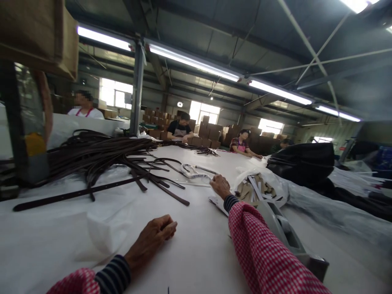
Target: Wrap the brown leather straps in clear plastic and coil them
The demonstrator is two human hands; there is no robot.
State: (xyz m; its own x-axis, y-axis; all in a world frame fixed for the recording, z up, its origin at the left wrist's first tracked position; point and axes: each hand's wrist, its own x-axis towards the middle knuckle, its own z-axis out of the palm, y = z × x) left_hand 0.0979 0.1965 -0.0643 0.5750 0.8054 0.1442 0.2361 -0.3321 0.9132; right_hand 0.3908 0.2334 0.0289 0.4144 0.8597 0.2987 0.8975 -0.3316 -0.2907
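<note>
My left hand (153, 236) rests low on the white table (192, 241) with its fingers curled in. Nothing shows in it. Farther out, my right hand (221, 186) reaches across the table, its fingers closed and bent down. Whatever they may hold is hidden. Just beyond its fingertips lies a pale, shiny loop-shaped thing (191, 172), with a short dark strip beside it. Beside my right wrist is a clear plastic bag (283, 190) with white and tan pieces in it. A grey device like a tape dispenser (280, 226) stands partly behind my right forearm.
A heap of dark brown belt-like straps (101, 151) spreads over the left side, one long strap (76, 195) reaching forward. A black bundle (303, 163) and plastic sheeting (333, 210) lie at right. Several people work at the back. A post (136, 90) rises beyond.
</note>
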